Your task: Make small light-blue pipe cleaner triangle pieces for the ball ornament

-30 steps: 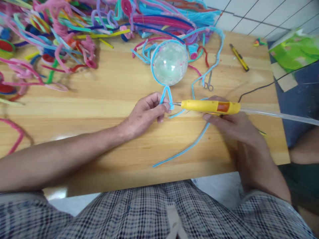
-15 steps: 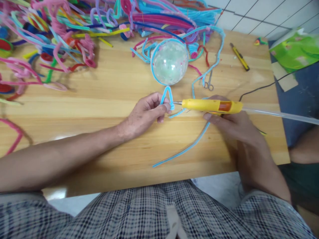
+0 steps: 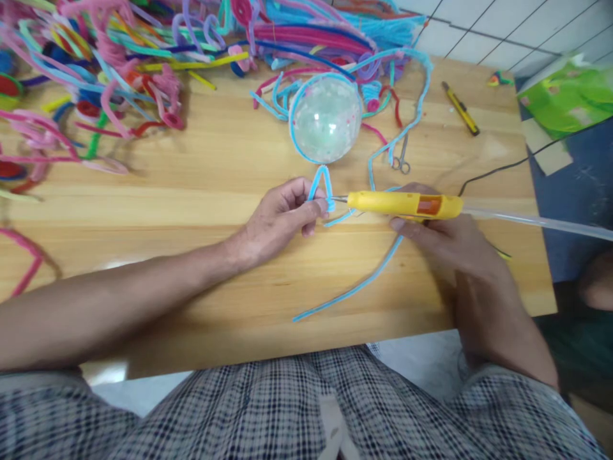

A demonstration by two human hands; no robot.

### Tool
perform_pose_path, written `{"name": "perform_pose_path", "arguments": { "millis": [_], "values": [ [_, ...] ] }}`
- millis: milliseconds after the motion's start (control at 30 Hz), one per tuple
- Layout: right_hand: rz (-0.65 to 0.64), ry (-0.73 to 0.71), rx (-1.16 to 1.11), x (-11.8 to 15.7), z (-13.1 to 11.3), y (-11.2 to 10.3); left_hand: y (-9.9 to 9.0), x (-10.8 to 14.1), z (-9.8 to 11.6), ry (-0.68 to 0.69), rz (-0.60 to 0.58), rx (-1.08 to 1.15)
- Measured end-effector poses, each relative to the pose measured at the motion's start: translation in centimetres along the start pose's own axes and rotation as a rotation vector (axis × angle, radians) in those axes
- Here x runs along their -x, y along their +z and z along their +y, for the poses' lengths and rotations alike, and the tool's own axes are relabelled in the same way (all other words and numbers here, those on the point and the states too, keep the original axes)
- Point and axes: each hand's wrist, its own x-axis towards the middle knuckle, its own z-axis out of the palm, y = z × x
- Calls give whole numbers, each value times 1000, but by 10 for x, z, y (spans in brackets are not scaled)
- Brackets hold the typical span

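Observation:
Between its thumb and fingers, my left hand [image 3: 291, 216] pinches a blue pipe cleaner [image 3: 324, 174] bent into a narrow peak. My right hand [image 3: 435, 230] is wrapped round a yellow glue gun [image 3: 387, 203], whose metal tip touches or nearly touches the blue piece at my left fingertips. A clear stick trails from the back of the gun. Just beyond my left hand stands a transparent ball [image 3: 328, 120] with blue edging along its left side. Under the gun and my right hand, a long blue pipe cleaner [image 3: 354, 292] runs across the wooden table [image 3: 215, 319].
Many coloured pipe cleaners [image 3: 119, 70] are heaped at the back left. Scissors [image 3: 402, 160] and a yellow-black cutter [image 3: 460, 110] lie to the right of the ball. A black cable [image 3: 507, 167] crosses the right edge, near a green package [image 3: 569, 96]. Part of another person shows at far right.
The glue gun has shifted very slightly left in my right hand. At the far right, the other person's limb has moved further out of view. My left hand is still.

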Motion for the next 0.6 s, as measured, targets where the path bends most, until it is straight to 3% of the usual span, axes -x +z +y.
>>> {"name": "perform_pose_path", "arguments": {
  "millis": [300, 400, 500, 600],
  "values": [
    [11, -48, 36, -1, 3, -1, 0, 0, 2, -6, 3, -68],
    [31, 26, -6, -1, 7, -1, 1, 0, 3, -7, 6, -79],
    [147, 111, -73, -2, 11, -8, 1, 0, 5, -1, 0, -85],
    [360, 138, -87, -6, 22, -34, 1, 1, 7, -17, 1, -108]
  ]
}}
